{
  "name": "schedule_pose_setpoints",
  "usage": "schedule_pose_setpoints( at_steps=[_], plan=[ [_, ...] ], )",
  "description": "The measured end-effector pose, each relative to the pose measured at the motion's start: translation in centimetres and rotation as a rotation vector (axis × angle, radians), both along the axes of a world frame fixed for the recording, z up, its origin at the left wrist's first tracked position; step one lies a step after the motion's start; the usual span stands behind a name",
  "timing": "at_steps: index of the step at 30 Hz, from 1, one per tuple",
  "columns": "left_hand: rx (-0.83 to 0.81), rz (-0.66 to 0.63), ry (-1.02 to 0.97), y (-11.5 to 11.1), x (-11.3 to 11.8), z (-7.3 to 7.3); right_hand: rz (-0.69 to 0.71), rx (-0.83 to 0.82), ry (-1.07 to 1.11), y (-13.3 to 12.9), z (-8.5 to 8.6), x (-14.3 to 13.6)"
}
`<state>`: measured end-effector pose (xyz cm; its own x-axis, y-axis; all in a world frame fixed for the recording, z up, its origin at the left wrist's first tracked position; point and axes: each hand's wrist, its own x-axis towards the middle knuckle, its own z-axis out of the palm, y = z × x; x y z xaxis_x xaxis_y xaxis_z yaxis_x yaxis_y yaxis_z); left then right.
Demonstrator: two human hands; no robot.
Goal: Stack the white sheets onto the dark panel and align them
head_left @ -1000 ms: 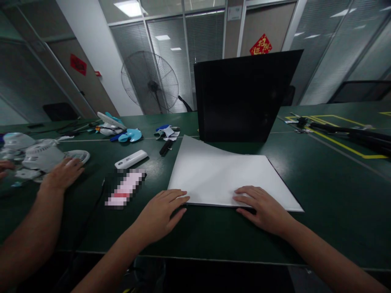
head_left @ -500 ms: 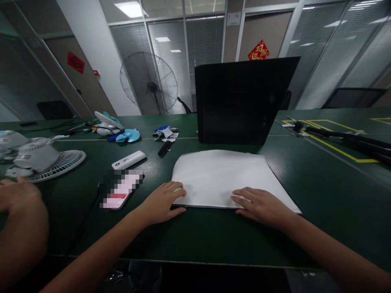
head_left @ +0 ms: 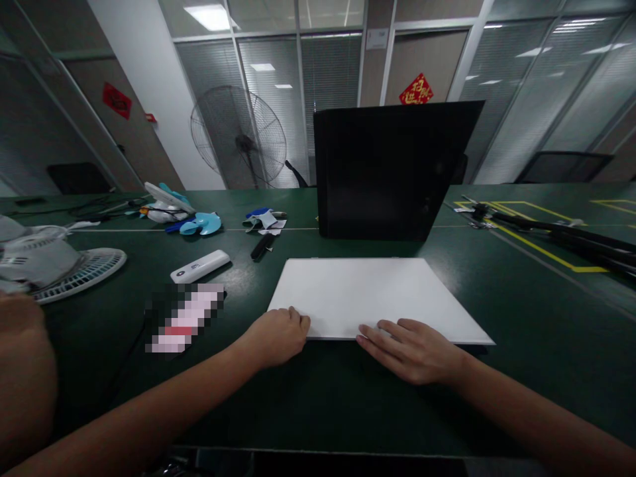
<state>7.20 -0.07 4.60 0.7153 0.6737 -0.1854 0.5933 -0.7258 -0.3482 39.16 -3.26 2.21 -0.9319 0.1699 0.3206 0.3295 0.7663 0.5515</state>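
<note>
A flat white sheet [head_left: 358, 291] lies on the green table, with a dark edge showing beneath its near right corner. At its near left edge, my left hand [head_left: 281, 334] is closed, the fingers curled over the sheet's border and the thumb hidden. My right hand [head_left: 410, 348] rests near the middle of the near edge. Its fingers are stretched out flat on the white surface and slightly apart. Behind the sheet stands a large black panel [head_left: 392, 172], tilted back.
Left of the sheet are a white power bank [head_left: 200, 267] and a blurred-out pink phone [head_left: 186, 318]. Another person's arm [head_left: 24, 371] reaches in beside white fan parts [head_left: 79, 271]. Blue fan blades [head_left: 201, 224] and a dark small object [head_left: 262, 246] lie farther back. Black poles [head_left: 556, 232] lie right.
The sheet's curved far left side has come down flat. My left hand's fingers have curled in at the edge. My right hand has slid slightly left and nearer.
</note>
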Motion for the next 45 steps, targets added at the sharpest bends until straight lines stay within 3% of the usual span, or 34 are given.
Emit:
schedule_pose_setpoints(
  at_steps=[7,11,13,16,18,22,23,25,28,31,35,37,41,45],
  plan=[
    [0.036,0.009,0.016,1.1,-0.6,-2.0,-0.170,0.006,0.035,0.6,-0.5,-1.1],
    [0.044,0.010,0.001,1.4,-1.1,-1.8,-0.148,0.043,0.007,1.0,-0.3,-1.4],
    [0.086,-0.019,-0.120,0.6,-1.3,-1.2,-0.126,0.068,0.014,1.2,-0.2,-1.3],
    [0.071,-0.054,-0.498,-2.2,-1.3,-0.2,-0.122,0.085,0.023,1.4,0.6,-1.1],
    [-0.152,0.082,-0.804,-4.5,-0.8,0.0,-0.135,0.105,0.022,1.5,1.5,-1.1],
    [-1.183,0.686,-1.304,-7.3,1.1,-1.0,-0.179,0.129,0.008,1.9,3.6,-1.0],
    [-1.363,0.810,-1.456,-7.4,1.6,-1.4,-0.186,0.131,0.003,2.0,4.0,-1.0],
    [-1.488,0.973,-1.795,-7.0,2.7,-2.2,-0.196,0.130,-0.013,2.4,4.7,-0.9],
    [-1.375,1.051,-2.207,-5.4,4.1,-2.6,-0.199,0.108,-0.026,2.6,5.3,-0.6],
    [-1.250,0.931,-2.448,-4.0,5.3,-2.0,-0.196,0.091,-0.018,2.2,5.6,-0.5],
    [-1.098,0.665,-2.560,-4.1,6.6,-0.7,-0.181,0.110,0.000,0.2,5.6,-1.1],
    [-1.079,0.631,-2.555,-4.9,7.0,-0.6,-0.177,0.100,0.021,-1.4,5.5,-1.6],
    [-1.041,0.772,-2.520,-6.3,7.4,-1.7,-0.188,0.006,0.053,-4.2,4.7,-2.3],
    [-0.960,0.953,-2.447,-6.5,7.8,-3.1,-0.242,-0.316,0.156,-6.0,3.9,-2.4]
  ],
)
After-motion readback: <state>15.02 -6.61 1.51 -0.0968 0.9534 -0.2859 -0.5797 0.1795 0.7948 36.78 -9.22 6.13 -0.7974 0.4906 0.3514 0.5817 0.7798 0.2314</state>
